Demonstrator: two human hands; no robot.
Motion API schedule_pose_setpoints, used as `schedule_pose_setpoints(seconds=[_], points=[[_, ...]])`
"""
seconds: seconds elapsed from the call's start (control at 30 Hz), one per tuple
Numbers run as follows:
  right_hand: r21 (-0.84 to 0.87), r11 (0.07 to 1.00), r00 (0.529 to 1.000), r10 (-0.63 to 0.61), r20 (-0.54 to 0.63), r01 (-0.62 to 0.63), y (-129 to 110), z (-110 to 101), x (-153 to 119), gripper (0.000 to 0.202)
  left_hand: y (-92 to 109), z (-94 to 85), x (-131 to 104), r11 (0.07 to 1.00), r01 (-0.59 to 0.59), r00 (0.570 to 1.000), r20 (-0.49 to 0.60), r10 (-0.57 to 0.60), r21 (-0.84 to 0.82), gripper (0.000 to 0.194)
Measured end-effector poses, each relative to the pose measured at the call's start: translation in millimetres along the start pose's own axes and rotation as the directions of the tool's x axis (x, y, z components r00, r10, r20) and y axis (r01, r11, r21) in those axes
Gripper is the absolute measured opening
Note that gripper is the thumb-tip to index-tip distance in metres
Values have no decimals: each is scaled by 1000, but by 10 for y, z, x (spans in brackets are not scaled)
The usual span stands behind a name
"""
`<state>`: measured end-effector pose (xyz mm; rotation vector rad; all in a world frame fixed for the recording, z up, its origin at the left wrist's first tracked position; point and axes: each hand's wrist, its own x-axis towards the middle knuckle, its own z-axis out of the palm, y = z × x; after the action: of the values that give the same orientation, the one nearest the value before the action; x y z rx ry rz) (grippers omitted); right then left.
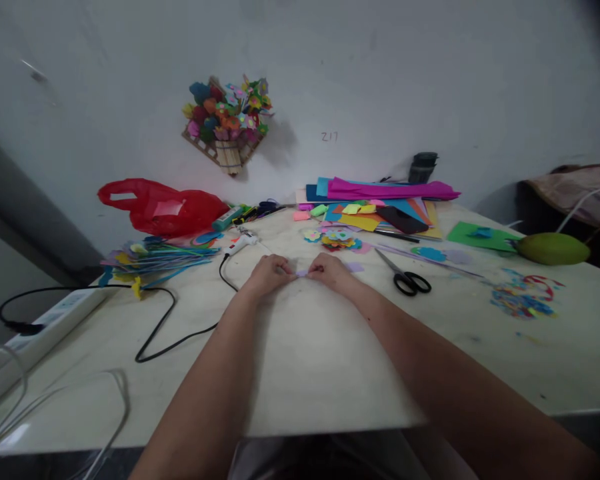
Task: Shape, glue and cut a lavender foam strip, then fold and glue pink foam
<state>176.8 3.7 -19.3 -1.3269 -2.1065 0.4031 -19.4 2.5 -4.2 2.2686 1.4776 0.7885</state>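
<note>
Pinching a lilac piece (pixel 301 273) between them, left hand (pixel 271 275) and right hand (pixel 329 271) nearly meet over the pale table (pixel 320 373), black-handled scissors (pixel 403 275) lying to the right.

The room looks dim and gray. The flowers (pixel 227 110) make a soft shadow to their right on the wall (pixel 380 87), so light seems to come from the left. A white shine sits on the tabletop (pixel 330 373) at the bottom left. The top right corner is black. The little scraps (pixel 523 300) look fuzzy, and the sides look stretched.
</note>
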Motion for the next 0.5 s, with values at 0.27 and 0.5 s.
schedule_pose_setpoints(seconds=[0.27,0.5], points=[[-49,997,998,65,2,-65,-55,2,13,8,-2,-1,-5,1000,-6,1000,-15,6,5,17],[-137,983,993,120,-7,-120,-92,18,23,18,-36,17,8,1000,8,1000,-23,-7,29,18]])
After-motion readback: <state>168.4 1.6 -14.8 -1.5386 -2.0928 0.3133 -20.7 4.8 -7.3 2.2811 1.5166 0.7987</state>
